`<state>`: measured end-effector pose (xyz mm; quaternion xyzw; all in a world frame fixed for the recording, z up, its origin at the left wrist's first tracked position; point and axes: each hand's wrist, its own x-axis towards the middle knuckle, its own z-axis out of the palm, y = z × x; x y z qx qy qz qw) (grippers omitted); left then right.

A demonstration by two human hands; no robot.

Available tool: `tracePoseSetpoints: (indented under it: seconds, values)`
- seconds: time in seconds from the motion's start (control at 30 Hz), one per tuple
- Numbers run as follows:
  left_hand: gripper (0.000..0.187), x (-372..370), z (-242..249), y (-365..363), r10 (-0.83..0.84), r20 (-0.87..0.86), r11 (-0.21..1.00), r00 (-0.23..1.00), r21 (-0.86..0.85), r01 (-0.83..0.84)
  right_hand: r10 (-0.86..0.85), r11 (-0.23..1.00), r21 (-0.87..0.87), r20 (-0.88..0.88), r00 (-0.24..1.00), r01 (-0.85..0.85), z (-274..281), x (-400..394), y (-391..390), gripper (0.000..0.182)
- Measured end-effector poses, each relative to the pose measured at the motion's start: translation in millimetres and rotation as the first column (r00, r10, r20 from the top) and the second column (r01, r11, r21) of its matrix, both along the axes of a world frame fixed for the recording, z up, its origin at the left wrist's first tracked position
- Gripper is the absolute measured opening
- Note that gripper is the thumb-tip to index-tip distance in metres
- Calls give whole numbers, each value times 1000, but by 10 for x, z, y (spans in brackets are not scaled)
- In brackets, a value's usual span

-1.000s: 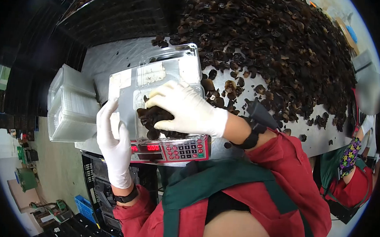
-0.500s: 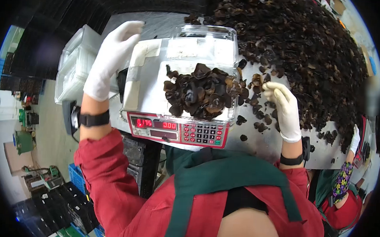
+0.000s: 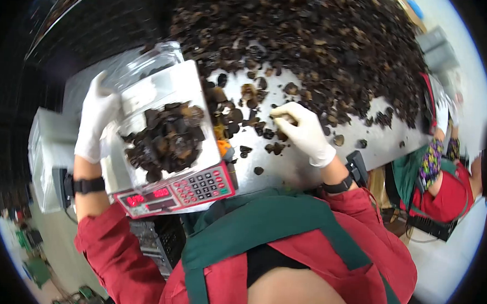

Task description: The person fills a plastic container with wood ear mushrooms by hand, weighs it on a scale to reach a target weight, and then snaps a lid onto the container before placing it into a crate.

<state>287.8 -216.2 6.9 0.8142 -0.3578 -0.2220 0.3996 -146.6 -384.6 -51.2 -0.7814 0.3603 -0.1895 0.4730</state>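
Note:
My left hand [image 3: 98, 116], in a white glove, grips the left edge of a clear plastic box [image 3: 116, 152], thumb near the rim. The box rests on the white platform of a red digital scale [image 3: 206, 185], its clear lid [image 3: 144, 69] folded open at the far side. Dark wood ear mushrooms [image 3: 170, 140] are heaped in the box. My right hand [image 3: 304, 133], also gloved, is over the metal table with thumb and fingers curled together around a dark wood ear piece. Loose pieces [image 3: 251, 92] lie between this hand and the scale.
A large pile of wood ears [image 3: 313, 46] covers the back of the metal table [image 3: 297, 168]. Stacked clear boxes [image 3: 45, 159] stand at the left. A co-worker in a red top [image 3: 445, 190] works at the far right. Black crates [image 3: 107, 32] rise at the back left.
The view has turned to the right. The box has shifted left on the scale platform, and my left hand has come to its edge. My right hand stays by the loose pieces.

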Motion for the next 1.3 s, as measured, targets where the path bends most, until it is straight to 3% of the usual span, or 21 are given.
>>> tracePoseSetpoints:
  seconds: [0.03, 0.07, 0.13, 0.2, 0.27, 0.43, 0.53, 0.57, 0.6, 0.67, 0.7, 0.73, 0.83, 0.93, 1.0, 1.07, 1.1, 1.13, 1.2, 1.27, 1.3]
  values:
    - [69, 131, -66, 83, 18, -37, 997, 999, -72, -20, 12, 999, -37, 7, 1000, -11, -31, -1, 1, 22]
    - [68, 164, -38, 157, 80, -87, 995, 993, -54, -85, 49, 961, -273, -18, 999, -52, -84, 24, -15, 25]
    - [64, 149, 43, 345, 104, -157, 986, 982, -110, -122, 123, 802, -587, -10, 992, -105, -257, 114, -32, 33]
    - [63, 48, 105, 454, 179, -186, 969, 966, -135, -206, 210, 830, -530, 3, 978, -176, -273, 262, 22, 42]
    - [63, 21, 78, 538, 220, -206, 956, 953, -147, -253, 290, 770, -570, -87, 953, -286, -261, 451, 75, 46]
    - [62, -38, 109, 638, 282, -208, 945, 937, -108, -309, 269, 767, -511, -292, 918, -388, -360, 768, 123, 41]
    - [61, -64, 95, 667, 269, -191, 949, 944, -112, -294, 261, 811, -449, -296, 919, -375, -530, 778, -32, 36]
    - [61, -68, 94, 669, 271, -181, 950, 946, -106, -292, 253, 843, -448, -160, 954, -298, -561, 736, -71, 28]
    - [61, -75, 97, 662, 271, -181, 950, 945, -107, -293, 253, 842, -449, -160, 954, -299, -582, 699, -121, 28]
    - [60, -91, 92, 641, 265, -151, 956, 952, -89, -280, 197, 967, -205, 228, 954, -151, -476, 643, -187, 21]
    - [60, -87, 76, 629, 261, -155, 956, 953, -92, -277, 65, 937, 322, 218, 974, -135, -326, 569, -185, 14]
    - [60, -71, 58, 614, 270, -161, 953, 949, -97, -288, 38, 862, 468, 328, 944, -197, -310, 525, -247, 14]
    - [59, 17, 10, 581, 274, -159, 950, 948, -109, -293, -145, 669, 705, 434, 889, -235, -284, 478, -330, 13]
    - [58, 78, -69, 578, 262, -159, 951, 952, -127, -283, -195, 574, 776, 440, 877, -262, -167, 490, -314, 14]
    - [59, 157, -81, 591, 247, -83, 963, 965, -90, -254, -6, 721, 608, 484, 875, -331, -43, 638, -266, 17]
    - [62, 203, -121, 582, 251, -48, 960, 967, -114, -255, 101, 811, 479, 451, 887, -336, 539, 866, -87, 15]
    - [63, 230, -143, 573, 261, -18, 959, 965, -109, -261, 138, 837, 388, 533, 835, -386, 600, 1017, 1, 16]
    - [63, 252, -152, 557, 268, 12, 958, 963, -107, -265, 192, 767, 467, 486, 853, -439, 786, 1110, 61, 21]
    - [63, 295, -160, 515, 291, 69, 956, 954, -60, -287, 379, 847, 138, 518, 767, -513, 874, 1450, 204, 27]
    - [63, 385, -246, 505, 279, 146, 959, 949, -85, -269, 526, 819, -28, 435, 730, -573, 1056, 1644, 366, 32]
    - [64, 402, -252, 510, 283, 174, 959, 943, -54, -278, 601, 789, -175, 419, 681, -589, 892, 1777, 446, 34]
